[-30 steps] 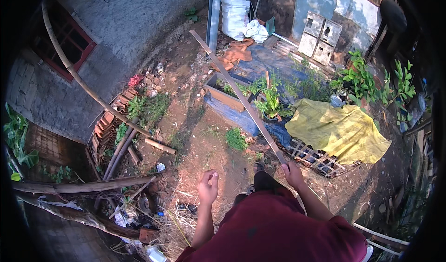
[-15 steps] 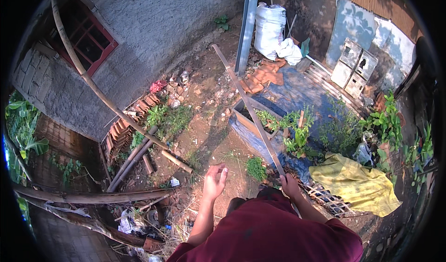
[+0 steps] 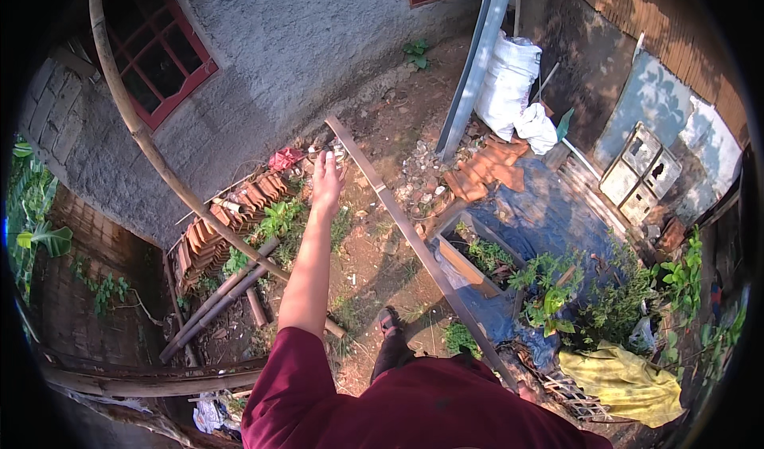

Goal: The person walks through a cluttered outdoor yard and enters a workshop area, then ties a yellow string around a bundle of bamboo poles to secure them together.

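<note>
My left hand (image 3: 326, 180) is stretched far forward on a straight arm, fingers apart and holding nothing. It hovers just left of the far end of a long thin brown bar (image 3: 398, 226). The bar slants from near the grey wall down to my right side. My right hand (image 3: 524, 390) is almost hidden behind my maroon shoulder, closed around the bar's near end. My sandalled foot (image 3: 387, 320) stands on bare earth below.
A curved bamboo pole (image 3: 139, 134) leans along the grey wall with its red-framed window (image 3: 163, 59). Stacked roof tiles (image 3: 211, 234) and poles lie left. White sacks (image 3: 509, 83), a blue tarp (image 3: 549, 218), a planter box (image 3: 469, 262) and yellow cloth (image 3: 625, 381) lie right.
My left arm has straightened and reached forward toward the bar's far end, the hand opening. The view has tilted up toward the wall. The right hand has slipped behind my shoulder.
</note>
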The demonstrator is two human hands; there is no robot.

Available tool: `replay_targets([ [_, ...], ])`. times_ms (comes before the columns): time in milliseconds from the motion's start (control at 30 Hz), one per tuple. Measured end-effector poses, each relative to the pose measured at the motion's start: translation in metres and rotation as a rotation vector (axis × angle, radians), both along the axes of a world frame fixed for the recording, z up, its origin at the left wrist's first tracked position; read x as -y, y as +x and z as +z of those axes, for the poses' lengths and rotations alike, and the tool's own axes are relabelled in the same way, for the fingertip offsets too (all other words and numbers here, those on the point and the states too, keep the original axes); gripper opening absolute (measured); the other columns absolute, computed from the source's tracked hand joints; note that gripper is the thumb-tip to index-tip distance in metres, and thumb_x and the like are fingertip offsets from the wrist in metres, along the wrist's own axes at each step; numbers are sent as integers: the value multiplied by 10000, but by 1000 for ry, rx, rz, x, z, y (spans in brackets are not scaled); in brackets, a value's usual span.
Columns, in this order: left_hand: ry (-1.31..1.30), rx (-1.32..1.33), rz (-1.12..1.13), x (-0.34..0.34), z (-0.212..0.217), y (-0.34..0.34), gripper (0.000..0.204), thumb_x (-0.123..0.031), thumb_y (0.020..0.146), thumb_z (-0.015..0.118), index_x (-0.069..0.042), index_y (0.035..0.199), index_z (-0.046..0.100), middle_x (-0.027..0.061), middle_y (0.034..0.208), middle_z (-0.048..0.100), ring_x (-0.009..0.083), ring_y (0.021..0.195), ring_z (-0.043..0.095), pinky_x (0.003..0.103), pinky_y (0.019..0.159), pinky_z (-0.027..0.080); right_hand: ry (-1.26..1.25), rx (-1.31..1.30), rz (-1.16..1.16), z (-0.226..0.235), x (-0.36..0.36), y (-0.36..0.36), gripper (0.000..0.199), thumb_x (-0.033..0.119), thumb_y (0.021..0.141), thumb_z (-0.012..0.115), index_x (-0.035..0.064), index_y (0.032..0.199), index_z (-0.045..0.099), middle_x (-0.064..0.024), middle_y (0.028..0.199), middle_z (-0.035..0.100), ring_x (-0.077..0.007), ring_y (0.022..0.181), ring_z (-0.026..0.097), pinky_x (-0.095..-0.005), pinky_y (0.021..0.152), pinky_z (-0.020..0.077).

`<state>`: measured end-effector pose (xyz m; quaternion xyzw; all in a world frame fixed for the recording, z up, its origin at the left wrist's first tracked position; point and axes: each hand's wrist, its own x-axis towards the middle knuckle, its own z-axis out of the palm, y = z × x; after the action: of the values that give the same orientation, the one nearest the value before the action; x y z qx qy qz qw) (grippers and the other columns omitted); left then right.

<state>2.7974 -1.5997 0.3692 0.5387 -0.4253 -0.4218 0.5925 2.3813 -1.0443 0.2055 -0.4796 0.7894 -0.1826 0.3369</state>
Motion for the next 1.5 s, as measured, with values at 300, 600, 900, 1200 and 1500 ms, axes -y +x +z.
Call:
replay_targets([
  [300,-247,-497,30,227,49,52,352,-317,1044,374,13,1066,494,194,941,658,256,757,671,359,660,588,16,-142,-3,-12,85,101,376,343,808,719,40,984,584,-201,757,635,-422,741,630,-484,653,498],
  [600,-146,-440,17,424,32,73,357,-315,1040,376,-10,992,556,146,844,674,232,695,663,340,550,544,58,-89,-124,-30,275,180,398,383,830,707,22,847,541,-237,712,590,-439,691,596,-481,587,458],
  [900,-274,920,110,616,-49,102,370,-287,1011,443,11,850,592,204,668,592,379,606,574,453,584,433,-94,-88,-131,-91,541,198,392,384,853,686,34,916,521,-217,805,622,-428,754,615,-497,642,484],
  [1200,482,1214,-162,656,-253,161,486,-421,986,411,-3,980,660,265,845,650,444,771,616,523,675,463,-285,-137,-318,-21,848,166,246,278,877,660,72,980,573,-176,709,637,-393,680,648,-446,584,500],
  [1500,874,890,146,849,-341,232,484,-333,920,572,-13,1269,472,208,925,663,312,684,662,448,578,520,-280,-240,-455,-11,1221,111,340,329,982,494,18,884,587,-243,684,596,-451,688,601,-467,611,465],
])
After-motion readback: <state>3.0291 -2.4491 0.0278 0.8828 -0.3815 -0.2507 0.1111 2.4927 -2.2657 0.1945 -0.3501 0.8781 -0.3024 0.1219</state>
